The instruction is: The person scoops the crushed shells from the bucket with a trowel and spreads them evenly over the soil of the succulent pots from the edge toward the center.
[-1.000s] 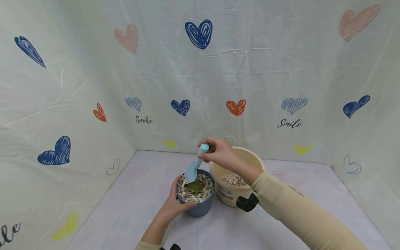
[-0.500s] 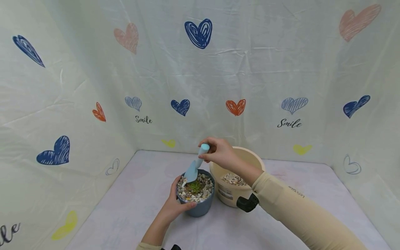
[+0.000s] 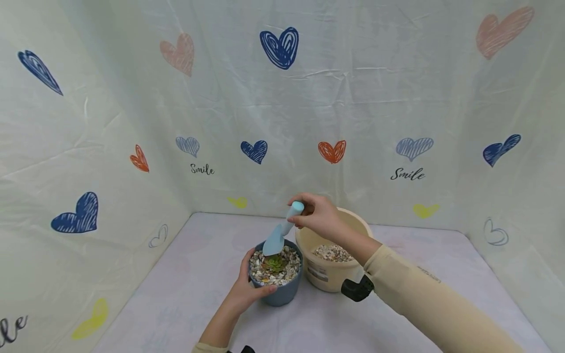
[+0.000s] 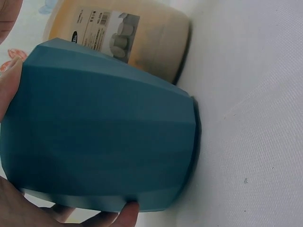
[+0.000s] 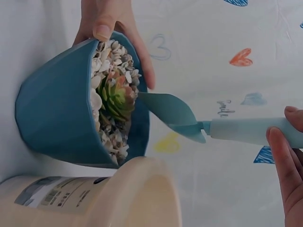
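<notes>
A blue faceted flower pot (image 3: 282, 294) stands on the table, filled with small shells and pebbles (image 5: 106, 64) around a green succulent with reddish tips (image 5: 117, 97). My left hand (image 3: 244, 289) grips the pot from its left side, thumb at the front rim and fingers round the wall. In my right hand (image 3: 319, 215) is the handle of a light-blue trowel (image 3: 274, 240), pinched between thumb and fingers. The trowel slants down to the left, its blade tip over the pot's far part, close by the succulent in the right wrist view.
Right beside the pot stands a cream bucket (image 3: 320, 279) with a label on its wall and more shell gravel (image 3: 332, 253) inside. Behind the white table (image 3: 185, 274) hangs a curtain (image 3: 371, 98) printed with hearts.
My right hand has shifted a little to the right with the trowel, and the blade has drawn back from the pot's left part. The left hand and pot have stayed put.
</notes>
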The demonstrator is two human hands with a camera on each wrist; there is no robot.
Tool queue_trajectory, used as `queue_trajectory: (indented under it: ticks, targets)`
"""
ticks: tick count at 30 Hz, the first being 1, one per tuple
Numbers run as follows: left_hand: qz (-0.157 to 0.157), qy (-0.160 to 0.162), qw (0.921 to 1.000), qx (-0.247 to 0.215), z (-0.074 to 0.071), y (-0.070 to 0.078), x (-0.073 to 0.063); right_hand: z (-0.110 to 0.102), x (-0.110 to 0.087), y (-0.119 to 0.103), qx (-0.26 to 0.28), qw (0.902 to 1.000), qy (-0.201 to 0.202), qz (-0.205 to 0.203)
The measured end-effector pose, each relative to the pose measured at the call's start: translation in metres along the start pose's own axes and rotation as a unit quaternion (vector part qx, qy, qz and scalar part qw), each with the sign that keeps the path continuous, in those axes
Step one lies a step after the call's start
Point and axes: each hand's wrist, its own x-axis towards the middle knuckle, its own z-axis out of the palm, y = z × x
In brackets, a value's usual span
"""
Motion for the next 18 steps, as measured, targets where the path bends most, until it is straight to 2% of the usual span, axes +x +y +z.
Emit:
queue_trajectory:
  ticks: [7,13,18]
  targets:
    - [-0.009,0.003,0.9999,0.006,0.001,-0.001,-0.001,-0.018,-0.015,0.001,0.023,0.9993,0.011,0.028]
    - [-0.007,0.005,1.0000,0.005,0.001,0.001,-0.002,-0.036,-0.026,0.003,0.033,0.9989,0.025,0.021]
    - [-0.013,0.012,0.9987,0.049,0.001,0.007,-0.005,-0.050,-0.038,0.004,0.023,0.9987,0.043,0.015]
